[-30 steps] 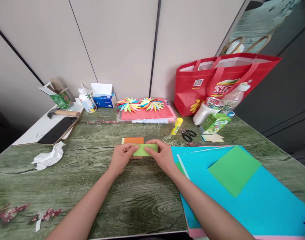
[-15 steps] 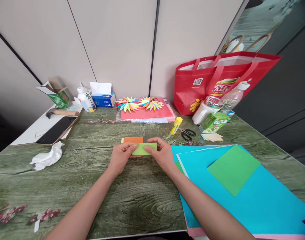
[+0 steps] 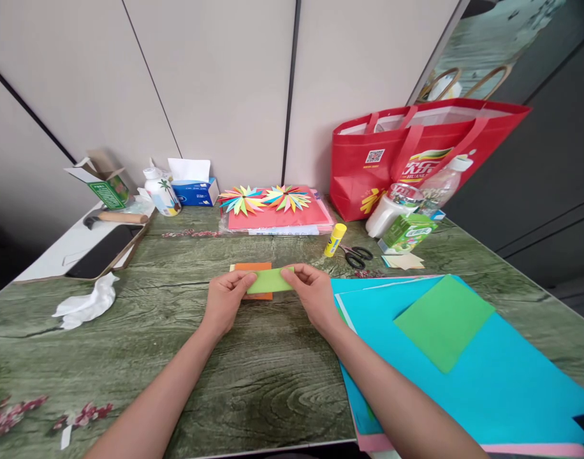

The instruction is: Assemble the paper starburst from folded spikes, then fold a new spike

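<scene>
A folded strip of light green paper (image 3: 271, 280) is stretched level between my two hands, a little above the table. My left hand (image 3: 224, 299) pinches its left end between thumb and fingers. At the other end my right hand (image 3: 313, 294) grips the paper the same way. Partly covered by the strip, an orange paper (image 3: 254, 266) lies on the table with a pale yellow edge showing at its left.
Large blue sheets (image 3: 468, 401) with a green square (image 3: 445, 323) lie at right. Beyond my hands are a glue stick (image 3: 335, 240), scissors (image 3: 356, 256) and folded paper stars (image 3: 286, 198). A red bag (image 3: 354, 166) stands behind, crumpled tissue (image 3: 86, 303) at left.
My thumbs have moved apart toward the ends of the green strip, so more of its middle shows. The view has shifted slightly.
</scene>
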`<state>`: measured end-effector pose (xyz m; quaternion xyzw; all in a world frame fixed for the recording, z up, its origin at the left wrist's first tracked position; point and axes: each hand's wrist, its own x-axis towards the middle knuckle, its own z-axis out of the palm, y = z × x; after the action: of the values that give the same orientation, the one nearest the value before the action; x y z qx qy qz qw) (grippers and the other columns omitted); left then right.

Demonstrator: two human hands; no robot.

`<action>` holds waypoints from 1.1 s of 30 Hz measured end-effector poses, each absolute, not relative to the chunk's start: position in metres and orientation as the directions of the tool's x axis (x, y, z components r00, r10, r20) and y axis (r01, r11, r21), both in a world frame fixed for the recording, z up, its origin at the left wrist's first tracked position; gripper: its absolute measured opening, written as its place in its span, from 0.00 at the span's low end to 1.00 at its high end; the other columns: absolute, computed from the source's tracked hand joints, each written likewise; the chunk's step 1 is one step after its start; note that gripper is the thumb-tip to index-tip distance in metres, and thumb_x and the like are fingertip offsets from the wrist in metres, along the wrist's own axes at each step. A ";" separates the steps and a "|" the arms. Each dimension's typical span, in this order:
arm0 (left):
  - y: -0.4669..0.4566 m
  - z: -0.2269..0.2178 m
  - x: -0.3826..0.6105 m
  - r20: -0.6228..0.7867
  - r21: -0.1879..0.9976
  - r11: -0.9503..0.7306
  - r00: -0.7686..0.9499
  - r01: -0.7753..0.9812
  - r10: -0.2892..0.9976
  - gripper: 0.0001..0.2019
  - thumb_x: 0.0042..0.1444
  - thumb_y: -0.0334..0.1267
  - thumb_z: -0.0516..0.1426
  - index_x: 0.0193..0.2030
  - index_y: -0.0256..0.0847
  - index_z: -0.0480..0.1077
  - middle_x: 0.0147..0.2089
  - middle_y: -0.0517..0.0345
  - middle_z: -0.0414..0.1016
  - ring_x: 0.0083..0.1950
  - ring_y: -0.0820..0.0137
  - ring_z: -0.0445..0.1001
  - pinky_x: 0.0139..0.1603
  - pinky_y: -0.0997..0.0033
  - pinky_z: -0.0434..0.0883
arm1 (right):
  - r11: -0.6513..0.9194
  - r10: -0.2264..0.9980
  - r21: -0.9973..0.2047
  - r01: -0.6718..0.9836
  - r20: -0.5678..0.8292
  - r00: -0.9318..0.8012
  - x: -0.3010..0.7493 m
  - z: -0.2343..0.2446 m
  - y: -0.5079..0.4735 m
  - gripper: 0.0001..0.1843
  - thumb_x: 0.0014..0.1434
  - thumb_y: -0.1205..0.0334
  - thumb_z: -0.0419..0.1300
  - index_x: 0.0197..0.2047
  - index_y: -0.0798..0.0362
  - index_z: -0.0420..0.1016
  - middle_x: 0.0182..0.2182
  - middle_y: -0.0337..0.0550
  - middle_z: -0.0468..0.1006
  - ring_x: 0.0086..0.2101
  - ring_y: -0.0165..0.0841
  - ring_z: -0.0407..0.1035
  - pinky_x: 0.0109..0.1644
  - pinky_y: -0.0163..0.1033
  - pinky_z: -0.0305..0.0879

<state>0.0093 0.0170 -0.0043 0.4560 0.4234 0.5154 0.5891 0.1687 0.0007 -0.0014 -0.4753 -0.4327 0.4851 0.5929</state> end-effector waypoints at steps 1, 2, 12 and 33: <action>0.017 -0.004 0.010 -0.032 0.973 0.056 0.109 -0.224 0.994 0.11 0.42 0.42 0.62 0.28 0.35 0.74 0.28 0.57 0.76 0.29 0.67 0.73 0.30 0.66 0.74 | 0.077 0.986 -0.983 -0.164 0.051 0.157 0.169 -0.002 0.001 0.12 0.45 0.54 0.62 0.29 0.54 0.74 0.27 0.41 0.78 0.30 0.33 0.71 0.36 0.39 0.67; 0.017 -0.004 0.010 -0.036 0.972 0.060 0.109 -0.226 0.993 0.11 0.42 0.42 0.63 0.27 0.35 0.74 0.27 0.57 0.76 0.29 0.67 0.73 0.30 0.66 0.74 | 0.078 0.986 -0.983 -0.167 0.051 0.159 0.169 -0.002 0.001 0.12 0.45 0.54 0.62 0.29 0.54 0.74 0.27 0.41 0.78 0.30 0.33 0.71 0.36 0.39 0.67; 0.017 -0.002 0.011 -0.064 0.973 0.082 0.092 -0.215 0.994 0.12 0.40 0.43 0.63 0.26 0.35 0.74 0.27 0.57 0.76 0.29 0.67 0.73 0.29 0.65 0.74 | 0.066 0.985 -0.985 -0.160 0.039 0.165 0.169 -0.001 0.000 0.12 0.44 0.54 0.62 0.29 0.54 0.75 0.27 0.41 0.78 0.30 0.34 0.71 0.36 0.40 0.68; 0.016 -0.002 0.012 -0.043 0.979 0.059 0.087 -0.193 0.995 0.13 0.40 0.43 0.63 0.31 0.36 0.76 0.28 0.57 0.77 0.29 0.65 0.75 0.29 0.65 0.75 | 0.091 0.980 -0.988 -0.127 0.066 0.188 0.169 -0.004 0.001 0.10 0.45 0.56 0.62 0.28 0.54 0.73 0.26 0.40 0.77 0.28 0.32 0.69 0.34 0.37 0.66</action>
<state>0.0115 0.0157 -0.0018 0.4556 0.4403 0.5127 0.5794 0.1686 0.0012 -0.0040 -0.4888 -0.4361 0.4643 0.5961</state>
